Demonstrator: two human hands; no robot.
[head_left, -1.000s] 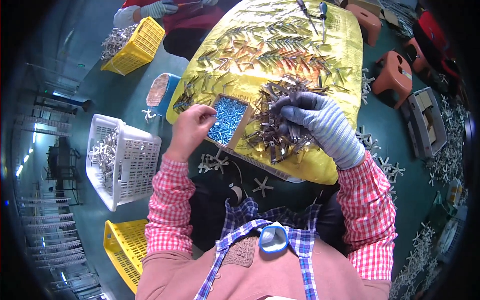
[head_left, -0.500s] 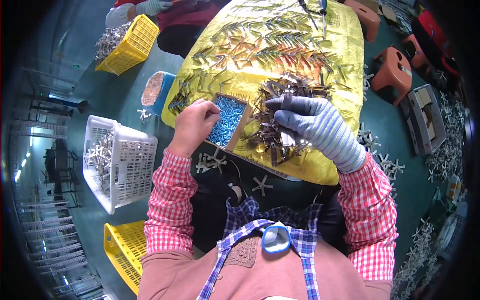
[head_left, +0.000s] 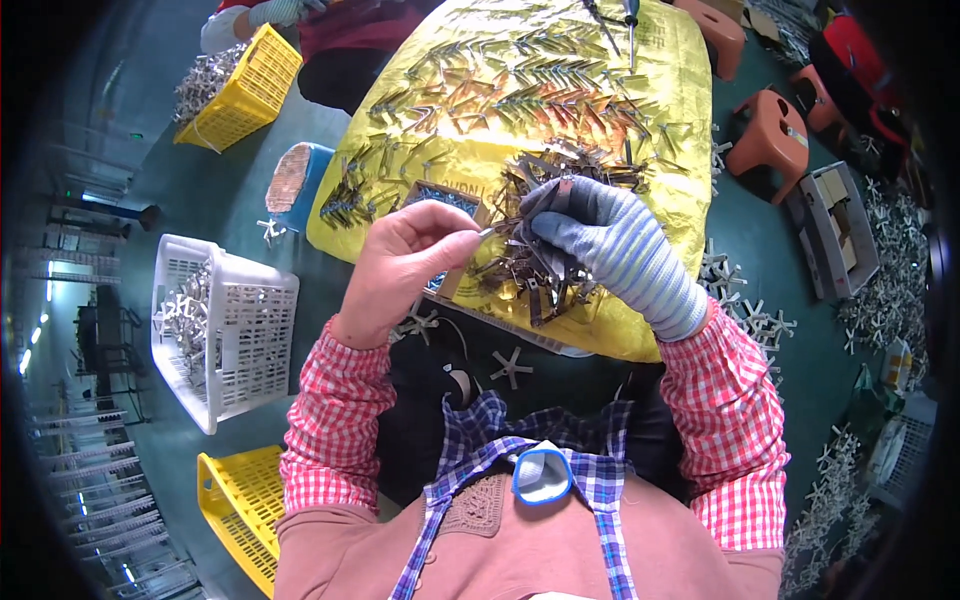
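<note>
1. Joining a small pin with a dark metal strip seems to be the step in hand.
2. The left hand, which is bare, has its grip pinched on the pin, between thumb and finger, partly over the box of blue pins.
3. The right hand, in a striped glove, has its grip closed on the strip, above the pile of strips on the table. How many strips it holds, I cannot tell.
4. Pin and strip are near each other, but apart.
5. In my judgement, the next move calls for keeping the strip steady and pointing the pin carefully at its hole, if there is one; no hole is clear here.
</note>
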